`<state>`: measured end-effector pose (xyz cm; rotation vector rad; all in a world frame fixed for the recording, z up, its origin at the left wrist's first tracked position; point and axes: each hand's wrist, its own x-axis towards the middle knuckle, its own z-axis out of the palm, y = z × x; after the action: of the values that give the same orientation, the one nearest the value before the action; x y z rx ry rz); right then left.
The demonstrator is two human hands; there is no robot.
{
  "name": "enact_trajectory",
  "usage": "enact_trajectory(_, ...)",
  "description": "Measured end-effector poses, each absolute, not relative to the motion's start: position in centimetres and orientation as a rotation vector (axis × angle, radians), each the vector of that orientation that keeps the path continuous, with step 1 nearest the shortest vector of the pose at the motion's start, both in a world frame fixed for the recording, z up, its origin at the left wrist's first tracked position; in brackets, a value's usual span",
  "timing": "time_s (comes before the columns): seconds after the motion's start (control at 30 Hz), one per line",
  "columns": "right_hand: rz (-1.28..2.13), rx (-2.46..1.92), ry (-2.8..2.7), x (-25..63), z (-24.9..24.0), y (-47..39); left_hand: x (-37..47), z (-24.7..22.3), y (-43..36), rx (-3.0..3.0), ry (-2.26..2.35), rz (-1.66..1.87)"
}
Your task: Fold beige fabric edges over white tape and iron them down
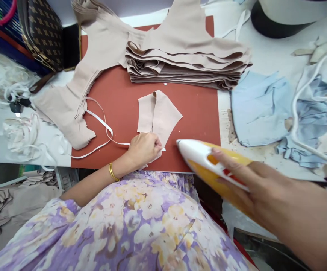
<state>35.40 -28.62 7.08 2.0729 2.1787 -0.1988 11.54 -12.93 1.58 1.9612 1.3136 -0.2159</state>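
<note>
My left hand [145, 148] is closed at the front edge of a red-brown board [115, 101], pinching a narrow white tape [121, 143] over the lower end of a small beige fabric piece [163, 113]. The tape loops away to the left across the board, and a short end shows right of my fingers. My right hand [253, 180] is wrapped round the handle of a yellow and white iron [197, 152]. The iron's tip points left, towards the fabric, with a gap between them.
Stacked beige fabric [186, 64] lies at the back, and more [64, 101] drapes over the board's left side. Light blue fabric [262, 109] and a white cord [295, 109] are at right. White tape coils [22, 131] and a brown patterned bag [43, 32] are at left.
</note>
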Motion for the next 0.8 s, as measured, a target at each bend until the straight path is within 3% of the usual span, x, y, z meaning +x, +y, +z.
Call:
enact_trajectory(0.17,-0.028,1.766,2.388,31.4,6.8,-27.8,11.7,1.5,-12.9,1.981,1.287,-0.217)
enact_trajectory(0.8,-0.060,1.764,2.503,30.6,6.9,-26.5,7.0,1.5,-11.8,2.000,1.291,-0.068)
